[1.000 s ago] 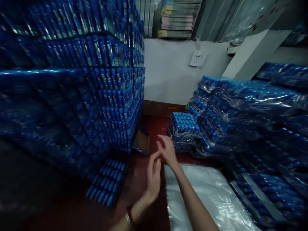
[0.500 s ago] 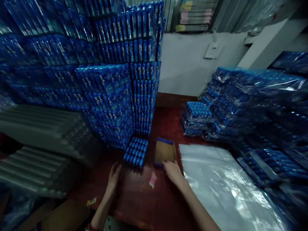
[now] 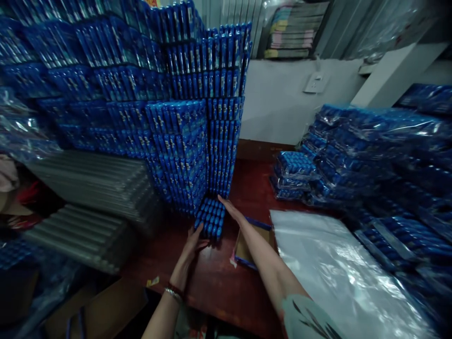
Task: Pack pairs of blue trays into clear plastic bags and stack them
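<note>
I have the left hand (image 3: 192, 242) at the near-left edge of the pack (image 3: 211, 219), right hand (image 3: 229, 208) at its far-right corner, fingers extended; can't tell if either grips. Pack's on the table (image 3: 229, 294), by the stack (image 3: 176, 155), left of the tray (image 3: 269, 238).

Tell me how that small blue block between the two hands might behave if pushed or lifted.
The blue block shows many rounded tops in tight rows, so it may spread apart if nothing binds it, which I can't make out. Those tops look shiny, so they could be slippery. Its roughly rectangular outline makes it unlikely to roll as a whole.
</note>
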`<state>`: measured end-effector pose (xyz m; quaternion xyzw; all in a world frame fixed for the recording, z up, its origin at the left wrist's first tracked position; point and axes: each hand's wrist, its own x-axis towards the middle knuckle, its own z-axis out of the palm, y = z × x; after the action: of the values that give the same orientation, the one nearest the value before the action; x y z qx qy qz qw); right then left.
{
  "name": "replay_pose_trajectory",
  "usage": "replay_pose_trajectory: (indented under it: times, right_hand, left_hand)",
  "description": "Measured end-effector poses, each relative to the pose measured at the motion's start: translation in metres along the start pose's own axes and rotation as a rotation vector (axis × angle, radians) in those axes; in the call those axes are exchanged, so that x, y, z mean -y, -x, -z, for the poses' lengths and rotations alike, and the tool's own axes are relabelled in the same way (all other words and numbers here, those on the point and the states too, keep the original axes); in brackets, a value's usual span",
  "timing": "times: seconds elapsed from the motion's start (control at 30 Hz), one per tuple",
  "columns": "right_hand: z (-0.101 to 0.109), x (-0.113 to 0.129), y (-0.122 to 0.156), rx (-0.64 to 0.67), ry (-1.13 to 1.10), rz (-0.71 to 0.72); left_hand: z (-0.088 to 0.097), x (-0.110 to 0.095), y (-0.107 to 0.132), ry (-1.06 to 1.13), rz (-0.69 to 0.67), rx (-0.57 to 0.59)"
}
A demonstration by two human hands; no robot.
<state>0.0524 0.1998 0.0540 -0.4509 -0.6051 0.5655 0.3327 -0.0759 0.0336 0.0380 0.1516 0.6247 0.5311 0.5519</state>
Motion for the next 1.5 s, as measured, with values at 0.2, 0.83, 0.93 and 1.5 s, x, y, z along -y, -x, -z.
replay_pose_trajectory:
  times: [0.2,0.83,0.93,1.5]
  right_hand:
    - [-0.014,-0.006,0.015,-0.122,-0.072,0.056]
    - [0.120,-0.036,0.131,-0.356,0.138,0.137]
    - [0.114,-0.037,0.135,-0.295,0.153,0.132]
    - [0.107,-0.027,0.199,-0.539,0.278,0.202]
  left_hand:
    - [-0.007,0.022,0.023,0.079,-0.112,-0.016]
    - [-0.072,0.023,0.076,-0.823,-0.506,0.207]
    - [-0.069,0.005,0.074,-0.855,-0.745,0.098]
    - [-0.091,0.034,0.051,-0.863,-0.654,0.387]
